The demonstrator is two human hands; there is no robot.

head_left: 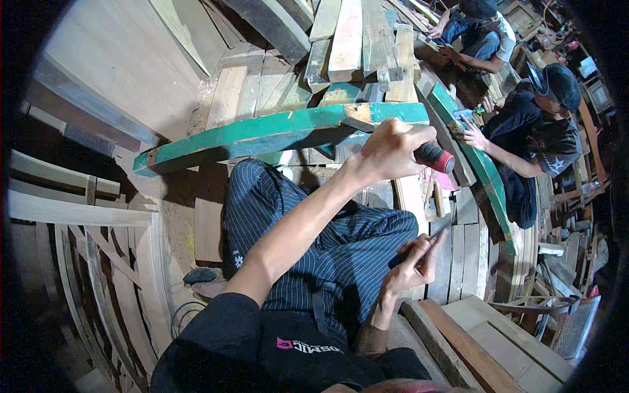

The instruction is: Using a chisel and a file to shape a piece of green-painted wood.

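Note:
My left hand (388, 149) is closed on a dark cylindrical tool (432, 157) with a red rim, just in front of a green-painted wooden beam (262, 128). Bare wood shows in a patch near the beam's right end. Lower right, my right hand (407, 268) grips a thin dark tool (437, 237), its tip angled up to the right; its exact kind is unclear. My striped trousers are beneath both forearms.
Stacked planks (344, 46) rise behind the beam. Pale panels (114, 59) and wooden frames (85, 209) line the left. A co-worker (537, 137) at right handles another green beam (485, 180); a second person (478, 39) works farther back. Boards (498, 340) lie lower right.

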